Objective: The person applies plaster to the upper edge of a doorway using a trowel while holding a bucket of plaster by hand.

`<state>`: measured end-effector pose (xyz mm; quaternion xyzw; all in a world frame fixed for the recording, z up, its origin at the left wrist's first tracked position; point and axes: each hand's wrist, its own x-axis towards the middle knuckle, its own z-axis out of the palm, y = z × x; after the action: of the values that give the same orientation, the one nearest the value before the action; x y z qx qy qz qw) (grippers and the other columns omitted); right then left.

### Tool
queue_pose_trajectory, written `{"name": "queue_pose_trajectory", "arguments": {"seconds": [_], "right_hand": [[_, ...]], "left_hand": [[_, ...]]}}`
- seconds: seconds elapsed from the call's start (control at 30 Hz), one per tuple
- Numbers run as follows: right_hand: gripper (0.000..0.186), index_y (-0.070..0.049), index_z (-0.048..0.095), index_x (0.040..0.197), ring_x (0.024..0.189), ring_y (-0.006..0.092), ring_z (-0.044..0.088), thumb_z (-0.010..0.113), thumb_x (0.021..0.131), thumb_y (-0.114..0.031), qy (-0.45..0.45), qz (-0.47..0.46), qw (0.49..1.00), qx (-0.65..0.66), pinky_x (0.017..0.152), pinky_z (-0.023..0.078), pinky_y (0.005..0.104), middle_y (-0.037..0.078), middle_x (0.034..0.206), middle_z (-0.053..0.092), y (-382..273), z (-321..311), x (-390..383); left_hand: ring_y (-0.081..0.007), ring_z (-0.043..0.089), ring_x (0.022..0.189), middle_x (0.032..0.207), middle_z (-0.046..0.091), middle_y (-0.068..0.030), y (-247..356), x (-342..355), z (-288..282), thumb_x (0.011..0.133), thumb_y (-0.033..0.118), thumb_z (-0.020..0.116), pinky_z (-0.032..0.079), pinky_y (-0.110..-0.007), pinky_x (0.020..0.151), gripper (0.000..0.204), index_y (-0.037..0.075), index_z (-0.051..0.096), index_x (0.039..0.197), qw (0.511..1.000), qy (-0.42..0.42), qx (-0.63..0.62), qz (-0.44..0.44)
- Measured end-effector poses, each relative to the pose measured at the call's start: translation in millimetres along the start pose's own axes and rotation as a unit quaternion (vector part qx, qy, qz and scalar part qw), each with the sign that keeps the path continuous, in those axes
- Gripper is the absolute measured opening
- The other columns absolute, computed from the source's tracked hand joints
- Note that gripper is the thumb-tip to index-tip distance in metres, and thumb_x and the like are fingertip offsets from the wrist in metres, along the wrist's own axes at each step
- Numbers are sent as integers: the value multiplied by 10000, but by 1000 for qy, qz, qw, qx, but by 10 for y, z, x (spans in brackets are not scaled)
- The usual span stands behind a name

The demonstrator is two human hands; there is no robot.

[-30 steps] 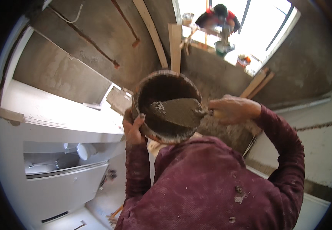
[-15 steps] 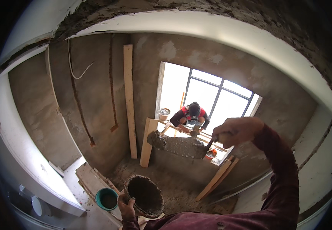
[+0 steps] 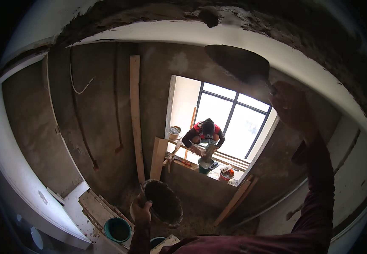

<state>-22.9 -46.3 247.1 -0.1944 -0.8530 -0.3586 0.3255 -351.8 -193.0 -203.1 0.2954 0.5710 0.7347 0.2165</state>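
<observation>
My right hand (image 3: 292, 106) is raised high, closed round the handle of a trowel (image 3: 240, 62). Its broad blade looks dark, held just below the pale overhead surface; whether mortar lies on it I cannot tell. Above the blade, a dark clump (image 3: 209, 17) sticks out from the rough mortar band (image 3: 170, 13) overhead. Low in front of me, my left hand (image 3: 141, 210) grips a mortar-crusted bucket (image 3: 178, 201) by its rim, thumb over the edge. The bucket is tilted and its inside is dark.
By the bright window (image 3: 230, 110), another person (image 3: 206, 131) crouches over a bucket, with more buckets around. A green bucket (image 3: 106, 228) stands on boards (image 3: 91, 207) at lower left. Planks (image 3: 136, 118) lean against the walls; another pair (image 3: 236, 201) leans below the window.
My right hand has swung the trowel up from window height to the overhead surface. The mortar seen on the blade no longer shows. A dark clump now hangs overhead. The view has shifted slightly.
</observation>
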Motion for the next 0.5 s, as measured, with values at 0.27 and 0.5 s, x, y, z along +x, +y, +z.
{"name": "queue_pose_trajectory", "arguments": {"seconds": [0.27,0.5], "right_hand": [[212,-61,556,985,693,312,618,611,855,-220,118,67,986,94,610,491,392,142,757,602,306,973,317],[179,-66,537,932,667,342,596,568,891,-237,182,93,972,113,578,445,424,158,723,580,576,1409,872]], "left_hand": [[-215,526,1025,1098,550,-123,746,89,330,754,44,651,392,-332,934,458,-24,489,1177,996,-49,-45,-65],[-237,509,1064,1130,533,-139,324,-33,206,741,49,660,377,-338,950,471,-27,486,1172,996,-31,-40,-77]]}}
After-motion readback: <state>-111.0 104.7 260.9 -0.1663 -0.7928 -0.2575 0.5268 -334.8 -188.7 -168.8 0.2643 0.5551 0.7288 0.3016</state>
